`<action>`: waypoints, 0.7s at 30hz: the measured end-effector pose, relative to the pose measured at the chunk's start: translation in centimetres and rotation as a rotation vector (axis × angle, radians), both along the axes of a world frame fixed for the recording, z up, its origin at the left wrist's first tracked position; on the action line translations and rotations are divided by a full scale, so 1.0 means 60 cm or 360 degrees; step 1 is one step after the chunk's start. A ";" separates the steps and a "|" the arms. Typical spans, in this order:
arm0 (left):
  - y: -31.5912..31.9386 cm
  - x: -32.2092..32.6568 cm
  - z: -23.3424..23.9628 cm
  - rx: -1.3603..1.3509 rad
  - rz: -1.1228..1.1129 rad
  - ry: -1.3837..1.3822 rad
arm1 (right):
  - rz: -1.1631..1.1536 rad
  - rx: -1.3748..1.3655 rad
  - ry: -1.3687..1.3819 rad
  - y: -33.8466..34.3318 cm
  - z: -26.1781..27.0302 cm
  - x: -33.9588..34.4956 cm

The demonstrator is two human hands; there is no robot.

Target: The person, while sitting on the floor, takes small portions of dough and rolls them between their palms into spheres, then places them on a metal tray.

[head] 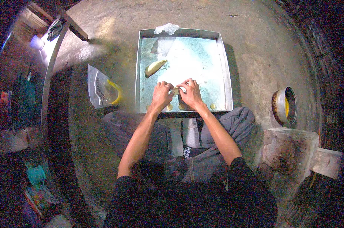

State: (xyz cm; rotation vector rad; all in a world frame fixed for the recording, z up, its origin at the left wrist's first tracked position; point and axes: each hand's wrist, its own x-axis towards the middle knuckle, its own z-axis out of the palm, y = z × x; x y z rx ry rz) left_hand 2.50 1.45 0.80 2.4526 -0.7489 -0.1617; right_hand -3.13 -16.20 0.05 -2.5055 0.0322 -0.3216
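My left hand (162,94) and my right hand (191,93) meet over the near half of a shallow square metal tray (228,77). Between their fingertips they pinch a small pale piece of what looks like dough (175,91). Along the tray's near side lie several small round dough pieces, among them one by my left wrist (169,107) and one right of my right wrist (213,106). A longer tapered dough piece (155,68) rests farther back, left of centre. Bright glare hides part of the tray floor.
Crumpled clear plastic (166,28) hangs over the tray's far rim. Left on the concrete floor (263,51) stands a printed plastic bag (103,89) with yellow contents. To the right are a metal pot (288,105) holding something yellow and a stained block (288,151). A wooden beam (76,28) juts in upper left.
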 end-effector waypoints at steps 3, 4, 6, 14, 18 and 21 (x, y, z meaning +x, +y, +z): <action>0.002 0.002 -0.010 0.0033 0.0046 -0.0037 | -0.0044 0.0005 -0.0006 0.004 0.002 0.002; 0.001 -0.003 -0.011 0.0022 0.0079 -0.0047 | -0.0062 0.0020 0.0004 0.002 0.003 0.003; -0.002 -0.007 -0.007 0.0028 0.0088 -0.0038 | -0.0094 0.0055 0.0021 -0.001 0.000 0.006; -0.002 -0.012 0.001 -0.0022 0.0061 0.0008 | -0.0126 0.0122 0.0004 -0.001 -0.007 0.007; 0.000 -0.017 0.008 -0.0030 0.0083 0.0037 | -0.0124 0.0111 0.0014 -0.007 -0.008 -0.001; 0.004 -0.017 0.011 0.0046 0.0093 0.0075 | -0.0095 0.0093 0.0049 -0.008 -0.005 -0.006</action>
